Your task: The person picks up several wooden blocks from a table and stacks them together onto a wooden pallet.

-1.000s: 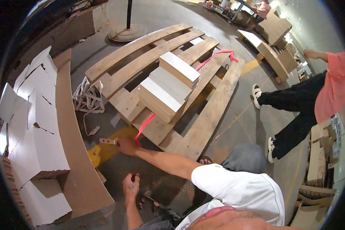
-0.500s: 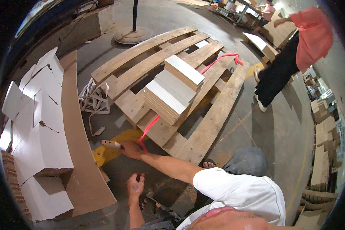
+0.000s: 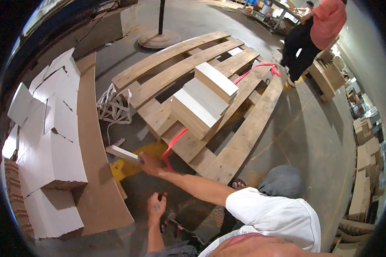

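Note:
Over the yellow floor mark, my right hand [image 3: 152, 165] is closed round one end of a narrow white board [image 3: 123, 153]. The board points left toward the brown cardboard sheet. My left hand [image 3: 157, 205] hangs lower down near my feet, loosely curled, thumb apart from the fingers, with nothing visible in it. Beyond my right hand, two stacks of white-faced boards [image 3: 197, 107] with brown edges sit side by side on a wooden pallet [image 3: 244, 141]. A pink strap [image 3: 176, 139] comes out from under the stacks and hangs by my right wrist.
At left, white cartons or boards [image 3: 62, 158] stand on a brown cardboard sheet [image 3: 90, 171]. A tangle of white strapping [image 3: 113, 107] lies beside the pallet. Behind it stands a black post on a round base [image 3: 159, 39]. A person in a pink top [image 3: 328, 23] stands at far right.
The white board in my right hand has swung, showing more of its length. The person in pink has moved farther away. My view has shifted slightly; my left hand keeps about the same pose.

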A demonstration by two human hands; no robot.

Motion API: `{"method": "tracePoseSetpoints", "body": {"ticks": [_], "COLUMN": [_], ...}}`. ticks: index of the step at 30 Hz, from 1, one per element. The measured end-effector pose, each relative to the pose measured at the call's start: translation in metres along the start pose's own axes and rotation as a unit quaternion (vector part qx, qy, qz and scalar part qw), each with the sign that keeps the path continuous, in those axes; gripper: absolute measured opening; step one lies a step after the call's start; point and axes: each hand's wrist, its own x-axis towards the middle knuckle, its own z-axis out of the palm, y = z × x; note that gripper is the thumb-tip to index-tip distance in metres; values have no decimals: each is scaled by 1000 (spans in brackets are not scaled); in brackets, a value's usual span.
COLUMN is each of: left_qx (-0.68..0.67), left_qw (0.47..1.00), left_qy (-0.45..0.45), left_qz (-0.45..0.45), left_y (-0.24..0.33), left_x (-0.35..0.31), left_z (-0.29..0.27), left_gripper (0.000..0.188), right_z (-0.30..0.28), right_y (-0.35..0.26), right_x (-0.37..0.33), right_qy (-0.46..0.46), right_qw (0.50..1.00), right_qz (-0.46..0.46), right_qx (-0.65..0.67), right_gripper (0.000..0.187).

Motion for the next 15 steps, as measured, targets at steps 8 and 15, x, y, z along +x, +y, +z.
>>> {"method": "tracePoseSetpoints", "body": {"ticks": [8,15], "left_qx": [-195,-229], "left_qw": [973,960], "left_qy": [-25,-28], "left_qz": [123,159], "left_y": [-26,-61], "left_x": [4,-2], "left_z": [16,14], "left_gripper": [21,23], "right_z": [-78,-63], "right_y": [-102,-117], "right_x": [20,16], "right_qy": [-18,37], "right_qw": [989,986], "right_qz": [-25,-101], "right_qx": [-147,-126], "right_gripper": [33,30]}}
